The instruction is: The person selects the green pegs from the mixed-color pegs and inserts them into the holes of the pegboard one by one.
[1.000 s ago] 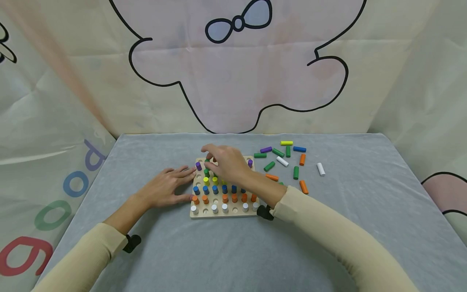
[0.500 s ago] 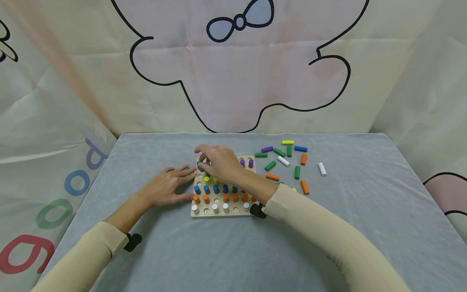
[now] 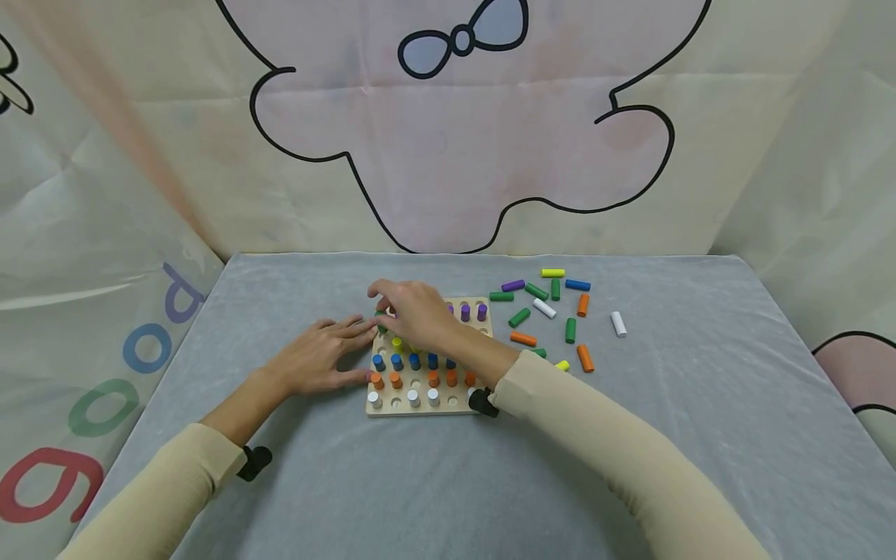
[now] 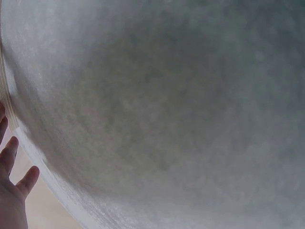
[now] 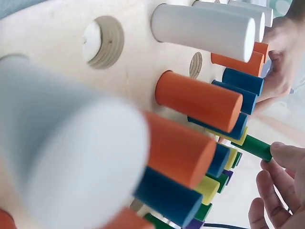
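Note:
My right hand (image 3: 418,317) reaches over the far left part of a wooden pegboard (image 3: 427,413). Its thumb and index finger pinch a green peg (image 5: 256,147) by the end, at the left end of the green row. Flat on the table, my left hand (image 3: 318,359) has its fingers spread and the fingertips at the board's left edge. Rows of white pegs (image 3: 414,398), orange pegs (image 3: 395,381), blue pegs (image 3: 397,362), yellow pegs (image 3: 397,344) and purple pegs (image 3: 481,312) stand upright in the board, with some bare holes between. My right hand hides part of the green and purple rows.
Right of the board, loose pegs lie scattered on the grey cloth (image 3: 672,365): several green pegs (image 3: 570,330), several orange pegs (image 3: 585,358), white pegs (image 3: 619,324), yellow pegs (image 3: 553,273), a blue peg (image 3: 577,285) and a purple peg (image 3: 513,286).
My right hand has moved left across the board with the green peg, to the left end of the green row. My left hand has stayed at the board's edge.

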`<state>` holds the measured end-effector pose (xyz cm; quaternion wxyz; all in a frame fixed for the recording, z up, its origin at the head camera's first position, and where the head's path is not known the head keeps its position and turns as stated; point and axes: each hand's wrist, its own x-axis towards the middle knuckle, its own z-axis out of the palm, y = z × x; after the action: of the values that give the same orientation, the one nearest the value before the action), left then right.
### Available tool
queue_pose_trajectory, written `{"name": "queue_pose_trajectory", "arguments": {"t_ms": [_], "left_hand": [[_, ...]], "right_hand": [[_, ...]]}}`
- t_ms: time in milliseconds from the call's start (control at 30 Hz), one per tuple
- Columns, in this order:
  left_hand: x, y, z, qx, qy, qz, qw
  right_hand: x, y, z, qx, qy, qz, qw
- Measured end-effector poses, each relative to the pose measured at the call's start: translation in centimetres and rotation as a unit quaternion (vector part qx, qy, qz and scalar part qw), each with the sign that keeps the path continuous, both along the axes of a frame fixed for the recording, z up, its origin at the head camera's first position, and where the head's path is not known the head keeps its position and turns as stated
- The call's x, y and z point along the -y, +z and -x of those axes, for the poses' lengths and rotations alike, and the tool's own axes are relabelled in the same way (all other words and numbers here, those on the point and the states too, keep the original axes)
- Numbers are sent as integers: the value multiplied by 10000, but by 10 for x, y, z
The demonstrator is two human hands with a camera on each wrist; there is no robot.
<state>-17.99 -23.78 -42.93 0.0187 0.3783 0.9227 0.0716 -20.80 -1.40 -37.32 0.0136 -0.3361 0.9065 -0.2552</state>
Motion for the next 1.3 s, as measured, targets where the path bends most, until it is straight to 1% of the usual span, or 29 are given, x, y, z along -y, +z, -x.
{"name": "queue_pose_trajectory", "arguments": {"t_ms": [133, 333, 567, 833, 1067, 1167, 1300], "left_hand": [[0, 0, 0, -61, -71, 10, 10000], [0, 1, 1, 14, -31, 124, 9999], [0, 2, 1, 38, -27, 108, 9999], [-1, 1, 1, 54, -38, 42, 10000], [0, 1, 1, 48, -42, -4, 10000], [0, 1, 1, 59, -37, -22, 10000], [0, 1, 0, 107, -10, 5, 9999]], "right_hand": [[2, -3, 1, 112, -36, -64, 9999], [4, -6, 2, 206, -26, -95, 9997], [5, -10, 2, 244, 28, -94, 9997], [5, -11, 3, 288, 114, -58, 9995], [6, -12, 2, 357, 225, -331, 9986], [5, -11, 3, 356, 311, -364, 9982], [-2, -7, 4, 432, 420, -512, 9969]]}}
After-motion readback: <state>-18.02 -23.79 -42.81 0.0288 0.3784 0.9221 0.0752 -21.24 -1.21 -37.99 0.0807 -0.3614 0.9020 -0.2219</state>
